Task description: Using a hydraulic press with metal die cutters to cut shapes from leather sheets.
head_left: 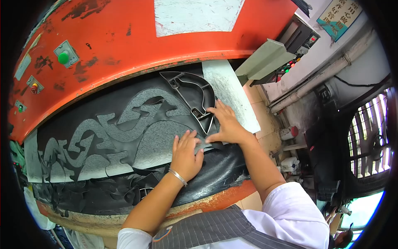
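Note:
A steel cutting die, a curved metal outline with cross braces, lies on a black sheet on the press bed. My right hand is at the die's right side, its fingers over the rim and its thumb by the pointed lower end. Just left of that point, my left hand lies with fingers stretched out on the sheet, holding nothing. Curved openings cut through the sheet show a speckled grey surface. Under the fingers of my left hand the sheet's edge is partly hidden.
An orange machine body with a green button stands along the far side. Black offcuts heap up at the near left edge. A pale board extends at the right. Farther right are a control box and a fan.

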`<state>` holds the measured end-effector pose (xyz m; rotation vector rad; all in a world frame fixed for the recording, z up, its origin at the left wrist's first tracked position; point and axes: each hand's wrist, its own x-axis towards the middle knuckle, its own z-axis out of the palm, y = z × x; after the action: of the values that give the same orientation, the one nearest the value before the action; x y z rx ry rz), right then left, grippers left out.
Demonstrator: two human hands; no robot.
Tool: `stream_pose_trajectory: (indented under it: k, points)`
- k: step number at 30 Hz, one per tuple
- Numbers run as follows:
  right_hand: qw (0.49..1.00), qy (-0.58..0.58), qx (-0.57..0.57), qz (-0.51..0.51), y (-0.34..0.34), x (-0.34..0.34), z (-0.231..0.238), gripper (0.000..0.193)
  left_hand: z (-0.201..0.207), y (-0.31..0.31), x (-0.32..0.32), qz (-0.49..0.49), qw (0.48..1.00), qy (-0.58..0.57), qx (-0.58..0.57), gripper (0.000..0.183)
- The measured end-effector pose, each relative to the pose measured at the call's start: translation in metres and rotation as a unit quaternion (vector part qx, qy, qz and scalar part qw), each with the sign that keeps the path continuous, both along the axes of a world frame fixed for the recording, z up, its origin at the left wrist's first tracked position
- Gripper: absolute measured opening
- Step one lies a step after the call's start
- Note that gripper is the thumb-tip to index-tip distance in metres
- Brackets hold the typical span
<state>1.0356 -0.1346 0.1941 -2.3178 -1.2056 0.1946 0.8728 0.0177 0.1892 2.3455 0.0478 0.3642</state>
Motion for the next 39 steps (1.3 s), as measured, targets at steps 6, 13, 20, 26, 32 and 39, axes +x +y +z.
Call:
stream_pose_trajectory:
  k: [6, 13, 20, 26, 32, 39]
  points:
    - [0.998, -0.022, 0.055, 0.009, -0.008, -0.001, -0.004, 0.089, -0.01, -0.037, -0.005, 0.011, 1.0, 0.015, 0.006, 0.023]
    - [0.998, -0.002, 0.057, -0.027, -0.016, -0.009, -0.003, 0.091, -0.014, -0.039, -0.009, -0.011, 1.0, -0.026, 0.011, 0.019]
    - [0.996, 0.039, 0.065, -0.037, -0.015, -0.014, -0.003, 0.085, -0.016, -0.034, -0.012, -0.028, 0.999, -0.025, -0.009, 0.016]
    - [0.997, 0.026, 0.053, -0.047, -0.015, -0.014, 0.001, 0.084, -0.014, -0.033, -0.008, -0.036, 0.999, -0.017, -0.015, 0.017]
    - [0.999, -0.009, 0.017, -0.027, -0.009, -0.012, 0.003, 0.083, -0.007, -0.028, -0.006, -0.035, 0.999, 0.038, 0.006, 0.018]
    - [0.997, -0.012, 0.065, -0.029, -0.003, -0.002, 0.001, 0.084, 0.002, -0.022, 0.004, -0.039, 0.996, 0.06, 0.055, 0.024]
